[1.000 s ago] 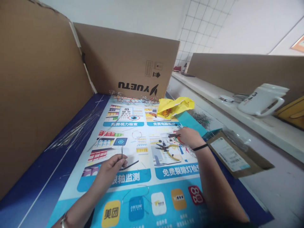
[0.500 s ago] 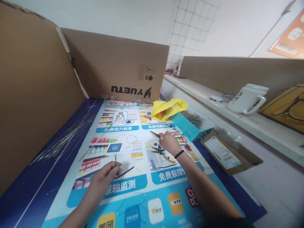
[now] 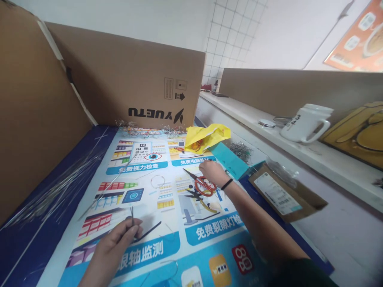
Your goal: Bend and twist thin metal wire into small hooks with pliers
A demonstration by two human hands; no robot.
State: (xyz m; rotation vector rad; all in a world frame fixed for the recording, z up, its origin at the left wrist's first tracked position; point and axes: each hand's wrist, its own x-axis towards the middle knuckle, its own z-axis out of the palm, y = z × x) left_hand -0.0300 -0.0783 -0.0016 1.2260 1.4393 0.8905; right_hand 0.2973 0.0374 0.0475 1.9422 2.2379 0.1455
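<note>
My left hand (image 3: 121, 239) is closed in a pinch at the lower left. Between thumb and fingers it holds a thin grey two-pronged piece (image 3: 132, 215), its narrow tips pointing up; its exact kind is unclear. My right hand (image 3: 214, 173) is just beyond the red-handled scissors (image 3: 205, 186), its fingers curled together, and whatever they may hold is hidden. The scissors lie on the printed sheet (image 3: 176, 243), blades toward the upper left. Black-bladed cutters with yellow handles (image 3: 206, 202) appear just below them. A thin wire loop (image 3: 157, 181) is on the sheet between my hands.
Long loose wires (image 3: 62, 187) spread along the left side. Tangled wire pieces (image 3: 131, 129) are at the far edge, before the cardboard panel (image 3: 128, 75). A yellow bag (image 3: 209, 135), a turquoise box (image 3: 229, 161) and a brown carton (image 3: 281, 191) line the right. A mug (image 3: 306, 123) stands on the ledge.
My right hand has let go of the scissors and moved a little beyond them; they now lie on the sheet. My left hand keeps its pinch. The view has shifted slightly.
</note>
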